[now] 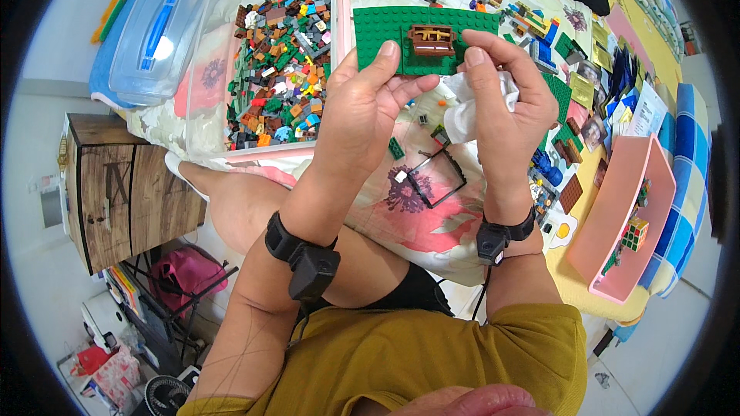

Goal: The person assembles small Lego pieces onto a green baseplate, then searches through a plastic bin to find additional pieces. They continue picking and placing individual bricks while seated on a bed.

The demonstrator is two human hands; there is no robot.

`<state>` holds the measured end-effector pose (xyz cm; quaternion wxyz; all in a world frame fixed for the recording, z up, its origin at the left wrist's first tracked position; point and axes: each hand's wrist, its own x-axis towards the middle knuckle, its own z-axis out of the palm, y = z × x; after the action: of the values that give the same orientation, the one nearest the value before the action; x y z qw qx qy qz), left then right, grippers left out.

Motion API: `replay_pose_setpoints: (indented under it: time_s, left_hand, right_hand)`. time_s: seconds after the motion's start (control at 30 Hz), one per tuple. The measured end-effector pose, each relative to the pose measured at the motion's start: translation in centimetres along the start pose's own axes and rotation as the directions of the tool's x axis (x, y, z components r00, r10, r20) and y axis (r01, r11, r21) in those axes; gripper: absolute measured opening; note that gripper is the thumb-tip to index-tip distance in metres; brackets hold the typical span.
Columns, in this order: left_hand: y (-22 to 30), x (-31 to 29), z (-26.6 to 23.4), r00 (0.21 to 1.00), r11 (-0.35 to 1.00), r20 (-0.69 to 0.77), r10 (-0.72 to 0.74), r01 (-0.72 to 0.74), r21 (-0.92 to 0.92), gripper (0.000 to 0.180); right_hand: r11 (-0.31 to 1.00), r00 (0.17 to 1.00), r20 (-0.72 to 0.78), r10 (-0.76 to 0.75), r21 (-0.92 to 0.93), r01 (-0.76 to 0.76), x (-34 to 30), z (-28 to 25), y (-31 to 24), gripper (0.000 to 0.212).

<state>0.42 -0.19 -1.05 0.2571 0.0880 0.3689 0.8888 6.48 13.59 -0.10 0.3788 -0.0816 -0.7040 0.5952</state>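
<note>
My left hand point(362, 112) is raised over the bed with its palm toward me, fingers loosely curled; whether it pinches a small piece I cannot tell. My right hand point(505, 104) is closed around a crumpled white tissue point(466, 108). Both hands hover just in front of a green baseplate point(385, 27) that carries a small brown brick structure point(432, 40). A black open frame piece point(439, 177) and several small loose bricks lie on the floral sheet below my hands.
A clear tray of mixed coloured bricks point(281, 62) sits at the left, with a clear plastic lid point(158, 35) beyond it. A pink tray point(624, 223) holding a colour puzzle cube point(635, 233) lies at the right. Cards and loose bricks point(593, 85) cover the right side. A wooden cabinet point(116, 185) stands beside the bed.
</note>
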Motion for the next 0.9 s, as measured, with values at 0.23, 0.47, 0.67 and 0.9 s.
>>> replay_pose_setpoints:
  time_s: [0.23,0.47,0.67,0.9]
  left_hand:
    - [0.0,-0.2,0.5,0.997,0.989,-0.031,0.068,-0.063,0.136,0.028]
    - [0.2,0.0,-0.2,0.999,0.998,-0.041,-0.006,0.009,0.057,0.028]
    - [0.1,0.3,-0.8,0.996,0.994,-0.03,-0.079,0.077,-0.077,0.027]
    - [0.0,0.3,-0.3,1.0,0.999,0.002,-0.024,0.024,-0.035,0.03]
  right_hand:
    - [0.978,0.995,0.041,-0.09,-0.184,0.096,0.2,0.2,0.6,0.013]
    - [0.952,0.974,0.106,-0.199,-0.216,0.218,0.1,0.3,0.4,0.014]
    - [0.958,0.972,0.032,-0.231,-0.165,0.233,0.0,-0.2,-0.8,0.014]
    - [0.963,0.978,-0.028,-0.206,-0.183,0.198,0.5,-1.1,-1.4,0.011]
